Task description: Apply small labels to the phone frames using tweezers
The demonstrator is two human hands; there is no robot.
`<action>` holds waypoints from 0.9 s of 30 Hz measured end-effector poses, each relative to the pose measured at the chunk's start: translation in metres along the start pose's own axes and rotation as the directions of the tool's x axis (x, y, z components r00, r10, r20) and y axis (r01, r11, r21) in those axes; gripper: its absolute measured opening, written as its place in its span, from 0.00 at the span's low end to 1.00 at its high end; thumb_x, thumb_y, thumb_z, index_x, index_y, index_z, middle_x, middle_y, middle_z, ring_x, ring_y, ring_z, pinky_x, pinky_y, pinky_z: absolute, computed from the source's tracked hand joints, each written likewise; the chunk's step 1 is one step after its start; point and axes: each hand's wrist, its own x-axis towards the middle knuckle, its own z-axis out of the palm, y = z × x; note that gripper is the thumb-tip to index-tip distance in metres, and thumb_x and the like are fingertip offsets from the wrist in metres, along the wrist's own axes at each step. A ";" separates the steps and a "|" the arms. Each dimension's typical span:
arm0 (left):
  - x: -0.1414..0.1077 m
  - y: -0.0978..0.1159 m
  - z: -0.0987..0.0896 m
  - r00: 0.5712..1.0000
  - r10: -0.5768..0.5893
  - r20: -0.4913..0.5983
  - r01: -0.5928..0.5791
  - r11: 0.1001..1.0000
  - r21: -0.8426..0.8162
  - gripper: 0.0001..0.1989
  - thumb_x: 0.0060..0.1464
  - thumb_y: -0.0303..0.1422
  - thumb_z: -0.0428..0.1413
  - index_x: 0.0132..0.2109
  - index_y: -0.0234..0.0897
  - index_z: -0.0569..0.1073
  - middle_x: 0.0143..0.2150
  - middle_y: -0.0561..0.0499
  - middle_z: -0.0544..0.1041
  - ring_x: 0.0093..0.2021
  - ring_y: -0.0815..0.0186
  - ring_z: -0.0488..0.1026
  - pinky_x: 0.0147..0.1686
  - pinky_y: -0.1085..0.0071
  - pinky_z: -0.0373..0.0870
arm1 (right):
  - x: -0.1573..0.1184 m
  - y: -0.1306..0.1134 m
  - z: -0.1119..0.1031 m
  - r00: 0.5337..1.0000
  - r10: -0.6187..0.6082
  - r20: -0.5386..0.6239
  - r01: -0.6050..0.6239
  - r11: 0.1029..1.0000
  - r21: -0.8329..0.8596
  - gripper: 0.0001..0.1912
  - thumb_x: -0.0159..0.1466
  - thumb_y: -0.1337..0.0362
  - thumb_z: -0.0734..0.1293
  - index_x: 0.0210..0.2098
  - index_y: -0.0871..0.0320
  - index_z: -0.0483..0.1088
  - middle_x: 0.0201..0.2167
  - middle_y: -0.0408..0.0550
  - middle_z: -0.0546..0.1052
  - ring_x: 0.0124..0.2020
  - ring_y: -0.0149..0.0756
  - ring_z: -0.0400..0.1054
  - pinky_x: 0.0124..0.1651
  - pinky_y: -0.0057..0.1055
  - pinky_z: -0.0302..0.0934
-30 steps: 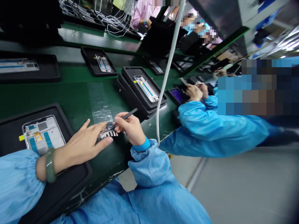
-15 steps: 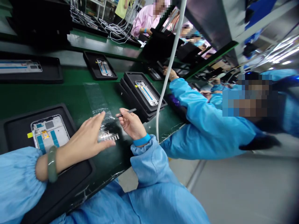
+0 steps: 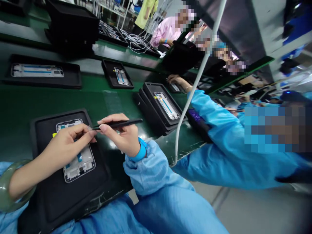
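Observation:
My right hand (image 3: 122,135) is closed on black tweezers (image 3: 119,123), whose tips point left. They meet the fingertips of my left hand (image 3: 70,139), pinched together over a phone frame (image 3: 85,161). Whatever lies between those left fingertips is too small to make out. The phone frame is silver with blue strips and a yellow tab, and rests in a black tray (image 3: 99,182) at the table's front edge. Part of it is hidden under my left hand.
Stacked black trays (image 3: 152,122) with a phone frame stand to the right. Two more trays (image 3: 73,78) (image 3: 108,78) lie further back. A white cable (image 3: 188,97) hangs in front of a co-worker's blue sleeve (image 3: 214,113). Tall black boxes (image 3: 73,32) stand at the back left.
My left hand has gone from spread to pinched, over the phone frame. My right hand has moved left with the tweezers to meet it. The view has shifted, and the co-worker's hand has moved over a tray.

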 end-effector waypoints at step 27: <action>-0.007 -0.031 -0.028 0.951 -0.217 0.219 0.193 0.973 0.128 0.22 0.52 0.51 0.49 0.25 0.37 0.68 0.23 0.54 0.69 0.26 0.69 0.65 0.28 0.71 0.62 | 0.012 0.019 0.021 0.944 0.205 0.261 -0.249 0.957 0.151 0.15 0.54 0.58 0.73 0.37 0.58 0.69 0.30 0.43 0.76 0.27 0.28 0.73 0.32 0.26 0.71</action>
